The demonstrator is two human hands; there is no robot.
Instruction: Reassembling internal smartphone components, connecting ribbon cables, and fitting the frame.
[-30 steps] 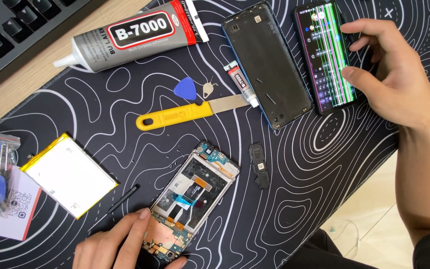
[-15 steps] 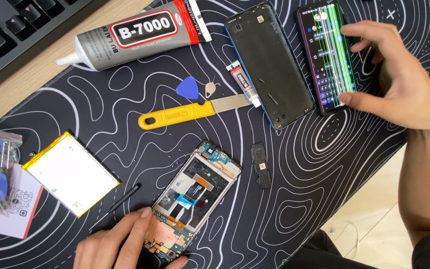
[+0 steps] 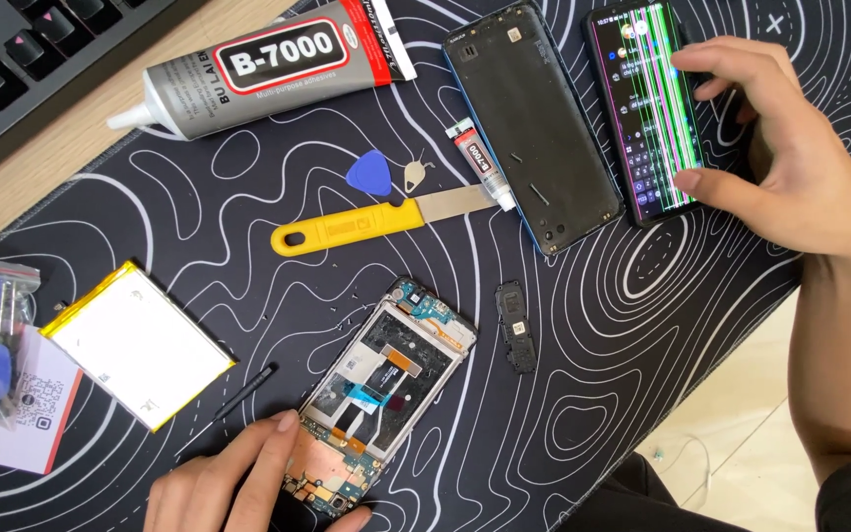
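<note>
On the mat, left hand pressing opened phone, right hand spread over cracked phone.

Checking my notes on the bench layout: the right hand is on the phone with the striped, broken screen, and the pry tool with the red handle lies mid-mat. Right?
Not quite: the pry tool has a yellow handle, not red, as the head view shows. The rest stands: the right hand is on the phone with the striped, broken screen, and the tool lies mid-mat.
</note>
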